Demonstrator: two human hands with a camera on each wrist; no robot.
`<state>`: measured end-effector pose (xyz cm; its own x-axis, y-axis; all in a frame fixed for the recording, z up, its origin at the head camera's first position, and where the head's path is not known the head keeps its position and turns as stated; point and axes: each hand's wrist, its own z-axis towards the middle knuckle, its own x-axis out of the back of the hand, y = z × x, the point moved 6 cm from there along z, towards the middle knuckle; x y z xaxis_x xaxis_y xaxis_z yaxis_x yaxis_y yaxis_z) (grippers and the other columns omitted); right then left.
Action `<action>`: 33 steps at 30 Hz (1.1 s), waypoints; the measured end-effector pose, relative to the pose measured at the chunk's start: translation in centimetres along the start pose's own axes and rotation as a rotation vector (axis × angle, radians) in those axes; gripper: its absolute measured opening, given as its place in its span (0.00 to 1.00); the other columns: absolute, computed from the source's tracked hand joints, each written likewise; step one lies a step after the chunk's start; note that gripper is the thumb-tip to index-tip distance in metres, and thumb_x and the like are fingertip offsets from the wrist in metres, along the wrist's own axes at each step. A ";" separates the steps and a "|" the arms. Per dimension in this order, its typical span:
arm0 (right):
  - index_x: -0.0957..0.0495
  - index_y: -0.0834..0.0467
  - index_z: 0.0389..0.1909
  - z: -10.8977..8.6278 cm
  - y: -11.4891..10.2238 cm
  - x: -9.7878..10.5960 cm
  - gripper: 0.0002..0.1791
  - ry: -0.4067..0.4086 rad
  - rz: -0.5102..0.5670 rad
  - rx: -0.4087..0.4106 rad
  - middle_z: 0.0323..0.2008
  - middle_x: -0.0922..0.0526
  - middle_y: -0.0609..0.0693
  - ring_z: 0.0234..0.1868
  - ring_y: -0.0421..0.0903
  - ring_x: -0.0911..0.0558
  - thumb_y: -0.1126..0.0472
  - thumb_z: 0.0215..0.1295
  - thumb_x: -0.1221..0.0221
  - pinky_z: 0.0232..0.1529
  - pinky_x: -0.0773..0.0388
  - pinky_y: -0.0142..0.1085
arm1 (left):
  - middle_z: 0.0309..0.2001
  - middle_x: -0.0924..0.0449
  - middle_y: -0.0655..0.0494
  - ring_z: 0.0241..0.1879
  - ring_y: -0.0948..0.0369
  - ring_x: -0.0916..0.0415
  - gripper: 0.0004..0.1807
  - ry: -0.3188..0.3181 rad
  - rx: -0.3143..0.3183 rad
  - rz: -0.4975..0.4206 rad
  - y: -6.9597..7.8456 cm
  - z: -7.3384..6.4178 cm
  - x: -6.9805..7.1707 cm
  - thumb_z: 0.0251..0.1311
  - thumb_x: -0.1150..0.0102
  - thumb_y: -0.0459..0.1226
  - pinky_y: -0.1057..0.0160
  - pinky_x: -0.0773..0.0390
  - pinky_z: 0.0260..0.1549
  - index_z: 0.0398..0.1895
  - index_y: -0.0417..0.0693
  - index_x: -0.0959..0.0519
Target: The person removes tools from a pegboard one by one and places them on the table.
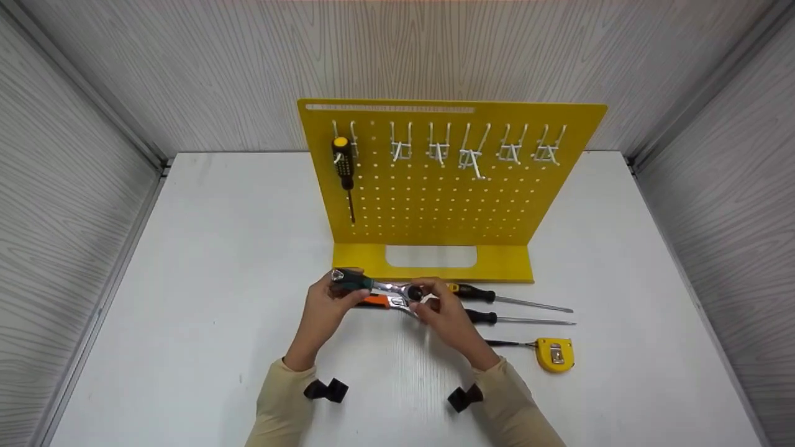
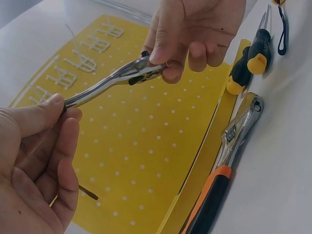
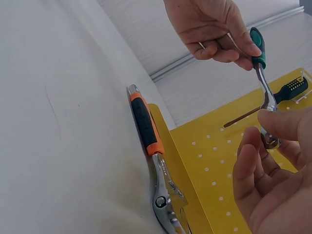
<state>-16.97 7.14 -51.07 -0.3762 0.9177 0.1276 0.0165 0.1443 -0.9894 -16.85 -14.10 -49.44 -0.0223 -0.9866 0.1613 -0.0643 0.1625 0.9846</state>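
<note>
A ratchet wrench (image 1: pixel 388 287) with a green and black handle and a chrome shaft is held up in front of the pegboard's base. My left hand (image 1: pixel 327 305) grips its handle. At the other end, my right hand (image 1: pixel 444 315) pinches the ratchet head (image 2: pixel 146 70) between thumb and fingers. Below it on the table lies an adjustable wrench (image 2: pixel 219 170) with an orange and black handle, partly covered by the hands in the head view. One screwdriver (image 1: pixel 343 162) hangs by its handle from the leftmost hook of the yellow pegboard (image 1: pixel 435 205).
Several white hooks (image 1: pixel 475 155) line the upper pegboard. Right of my right hand, two screwdrivers (image 1: pixel 528 302) lie on the white table (image 1: pixel 205 279), their handles partly hidden. A yellow tape measure (image 1: pixel 554 354) with a black strap lies nearer the front. Panel walls enclose the table.
</note>
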 end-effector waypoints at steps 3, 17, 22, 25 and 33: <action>0.30 0.58 0.59 0.2 1.2 -0.1 0.21 -0.014 0.015 -0.014 0.44 0.26 0.59 0.24 0.43 0.27 0.66 0.66 0.42 0.30 0.24 0.36 | 0.44 0.17 0.48 0.37 0.61 0.24 0.21 0.003 -0.012 0.008 -0.2 -0.2 0.9 0.52 0.29 0.36 0.70 0.22 0.38 0.51 0.43 0.20; 0.26 0.53 0.55 0.2 2.3 -0.3 0.19 -0.061 -0.206 0.012 0.40 0.19 0.54 0.28 0.45 0.22 0.60 0.64 0.38 0.29 0.23 0.31 | 0.43 0.17 0.55 0.38 0.60 0.27 0.19 0.008 0.016 0.272 -1.9 -0.8 3.4 0.48 0.26 0.37 0.63 0.26 0.42 0.46 0.52 0.17; 0.25 0.54 0.54 0.3 2.2 -0.2 0.18 -0.102 -0.380 0.025 0.38 0.17 0.52 0.32 0.42 0.24 0.63 0.64 0.38 0.32 0.26 0.29 | 0.41 0.17 0.54 0.41 0.58 0.28 0.18 -0.022 0.091 0.356 -3.2 -0.8 3.4 0.49 0.28 0.37 0.61 0.29 0.46 0.46 0.53 0.17; 0.25 0.55 0.54 0.4 2.1 -0.4 0.17 -0.127 -0.491 0.016 0.38 0.16 0.51 0.33 0.41 0.23 0.63 0.63 0.39 0.33 0.26 0.29 | 0.42 0.18 0.53 0.43 0.56 0.28 0.20 -0.046 0.120 0.399 -3.7 -0.8 3.3 0.50 0.28 0.36 0.59 0.30 0.47 0.50 0.52 0.17; 0.24 0.53 0.52 0.5 2.4 -1.0 0.17 -0.159 -0.640 -0.038 0.34 0.15 0.49 0.31 0.40 0.22 0.61 0.62 0.38 0.31 0.27 0.33 | 0.45 0.17 0.52 0.40 0.58 0.29 0.20 -0.074 0.177 0.458 -5.5 -1.2 3.2 0.51 0.30 0.34 0.62 0.29 0.41 0.50 0.50 0.18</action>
<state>-16.99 6.39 -53.64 -0.4551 0.5807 0.6750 -0.2246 0.6587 -0.7181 -15.37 -18.13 -54.24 -0.1587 -0.8108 0.5633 -0.1994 0.5851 0.7860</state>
